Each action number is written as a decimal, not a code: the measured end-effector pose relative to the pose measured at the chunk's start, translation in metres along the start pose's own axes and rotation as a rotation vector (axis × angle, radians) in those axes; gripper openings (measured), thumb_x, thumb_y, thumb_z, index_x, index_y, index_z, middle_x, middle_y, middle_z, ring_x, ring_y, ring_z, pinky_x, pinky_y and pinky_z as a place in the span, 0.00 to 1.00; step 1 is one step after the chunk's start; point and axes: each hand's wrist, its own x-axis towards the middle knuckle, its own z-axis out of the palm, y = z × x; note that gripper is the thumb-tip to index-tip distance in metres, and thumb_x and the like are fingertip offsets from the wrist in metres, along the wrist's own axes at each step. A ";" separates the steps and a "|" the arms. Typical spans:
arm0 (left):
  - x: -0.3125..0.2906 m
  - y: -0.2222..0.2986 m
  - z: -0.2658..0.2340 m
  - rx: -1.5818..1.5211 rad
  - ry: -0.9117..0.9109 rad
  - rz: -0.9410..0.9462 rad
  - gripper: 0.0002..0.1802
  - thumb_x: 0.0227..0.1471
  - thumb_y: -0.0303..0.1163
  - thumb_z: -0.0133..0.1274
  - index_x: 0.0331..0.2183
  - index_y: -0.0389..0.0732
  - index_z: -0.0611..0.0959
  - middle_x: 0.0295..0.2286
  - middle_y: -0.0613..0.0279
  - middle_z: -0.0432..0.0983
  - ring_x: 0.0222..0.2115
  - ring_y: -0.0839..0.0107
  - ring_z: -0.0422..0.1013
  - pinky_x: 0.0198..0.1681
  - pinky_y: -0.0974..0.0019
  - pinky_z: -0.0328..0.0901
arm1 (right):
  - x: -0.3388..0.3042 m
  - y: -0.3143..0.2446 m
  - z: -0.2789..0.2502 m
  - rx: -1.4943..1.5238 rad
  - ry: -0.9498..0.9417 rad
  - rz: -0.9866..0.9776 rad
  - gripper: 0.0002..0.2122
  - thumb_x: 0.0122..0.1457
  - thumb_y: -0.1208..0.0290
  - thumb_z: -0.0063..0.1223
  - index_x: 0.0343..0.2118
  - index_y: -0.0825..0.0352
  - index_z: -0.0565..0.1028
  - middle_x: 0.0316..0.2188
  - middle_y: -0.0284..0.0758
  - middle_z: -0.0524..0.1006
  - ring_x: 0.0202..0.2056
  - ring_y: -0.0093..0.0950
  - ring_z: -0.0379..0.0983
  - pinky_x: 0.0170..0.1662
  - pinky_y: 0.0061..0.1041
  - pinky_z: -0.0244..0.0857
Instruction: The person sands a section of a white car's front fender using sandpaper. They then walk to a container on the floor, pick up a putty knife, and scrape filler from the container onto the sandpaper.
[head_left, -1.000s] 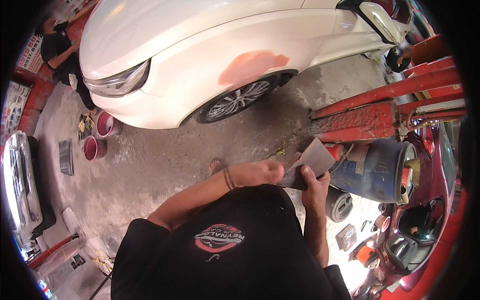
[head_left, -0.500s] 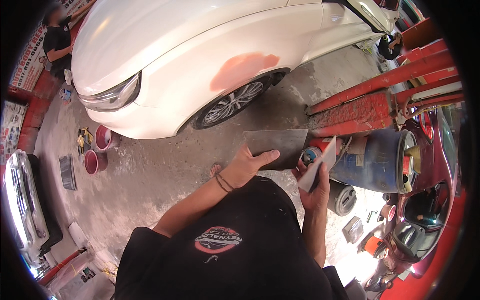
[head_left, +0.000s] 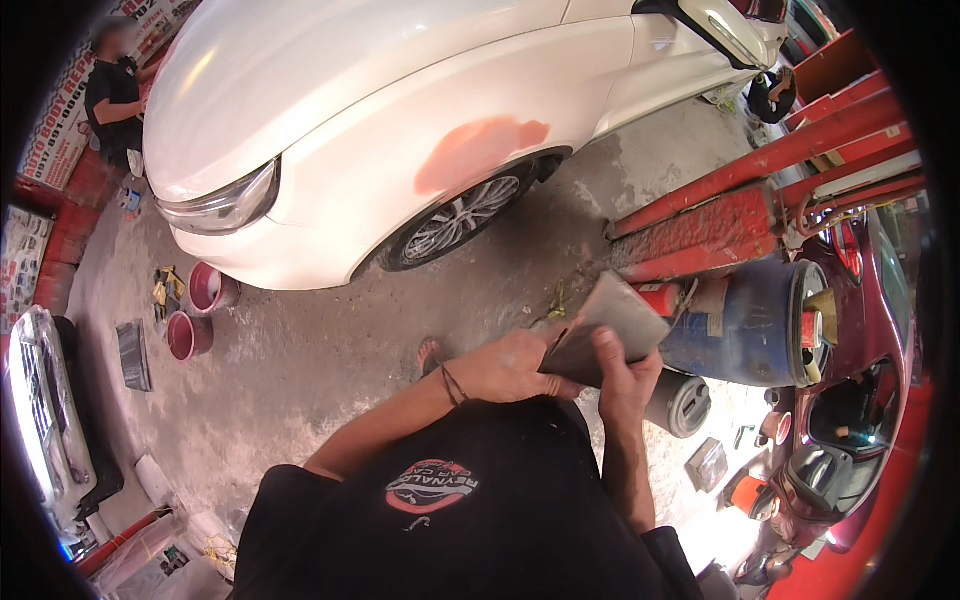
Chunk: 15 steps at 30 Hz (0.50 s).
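Just in front of my body, both hands hold flat, grey-brown rectangular pieces that overlap. My right hand grips the upper grey piece, its thumb lying flat across the face. My left hand is closed at the lower left edge, where a darker flat sheet shows. How the two pieces lie against each other is partly hidden. Beyond my hands stands a white car; a pinkish patch marks its fender above the front wheel.
To my right lie a blue drum, a dark lidded container and a red steel frame. Two red buckets sit on the floor at left, near a bumper. Another person stands by the car's front.
My left hand has swung down and right, bringing its dark sheet against the piece in my right hand. The right-hand piece has turned its broad face up. The view has shifted slightly.
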 end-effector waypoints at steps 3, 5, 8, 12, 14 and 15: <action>0.008 -0.025 0.016 0.112 0.488 0.259 0.48 0.56 0.41 0.72 0.70 0.42 0.67 0.50 0.48 0.84 0.53 0.59 0.79 0.62 0.56 0.68 | 0.019 0.013 -0.009 0.421 0.294 0.126 0.21 0.74 0.61 0.54 0.63 0.70 0.72 0.54 0.38 0.80 0.52 0.30 0.79 0.56 0.35 0.74; 0.009 -0.018 0.010 0.135 0.666 0.272 0.48 0.56 0.40 0.72 0.70 0.41 0.67 0.53 0.47 0.82 0.55 0.57 0.77 0.63 0.56 0.67 | 0.019 0.011 -0.019 0.621 0.311 0.172 0.22 0.74 0.64 0.52 0.65 0.68 0.69 0.57 0.37 0.78 0.56 0.33 0.78 0.61 0.38 0.72; 0.004 0.004 -0.007 0.054 0.472 0.141 0.44 0.58 0.40 0.70 0.68 0.37 0.69 0.54 0.46 0.81 0.56 0.57 0.76 0.62 0.58 0.67 | 0.015 0.012 -0.018 0.651 0.163 0.201 0.22 0.72 0.67 0.54 0.65 0.67 0.69 0.57 0.36 0.78 0.57 0.31 0.77 0.62 0.37 0.71; 0.004 0.011 -0.002 -0.127 0.102 -0.042 0.34 0.62 0.44 0.68 0.61 0.34 0.77 0.51 0.52 0.82 0.53 0.64 0.77 0.57 0.58 0.71 | -0.002 0.018 0.006 0.525 -0.009 0.243 0.13 0.72 0.72 0.54 0.56 0.67 0.76 0.49 0.34 0.82 0.51 0.30 0.80 0.54 0.32 0.75; 0.010 -0.012 0.018 -0.492 0.325 0.107 0.34 0.69 0.49 0.59 0.64 0.36 0.75 0.52 0.58 0.81 0.53 0.67 0.76 0.58 0.59 0.71 | -0.011 0.019 0.010 0.449 -0.182 0.316 0.07 0.74 0.70 0.53 0.48 0.66 0.77 0.44 0.34 0.82 0.47 0.30 0.81 0.49 0.32 0.77; 0.010 -0.010 0.013 -0.623 0.299 0.006 0.33 0.69 0.49 0.59 0.64 0.36 0.75 0.53 0.59 0.79 0.54 0.68 0.75 0.59 0.59 0.70 | -0.013 0.026 0.002 0.434 -0.245 0.374 0.07 0.74 0.68 0.53 0.46 0.65 0.77 0.43 0.35 0.82 0.45 0.30 0.81 0.48 0.32 0.77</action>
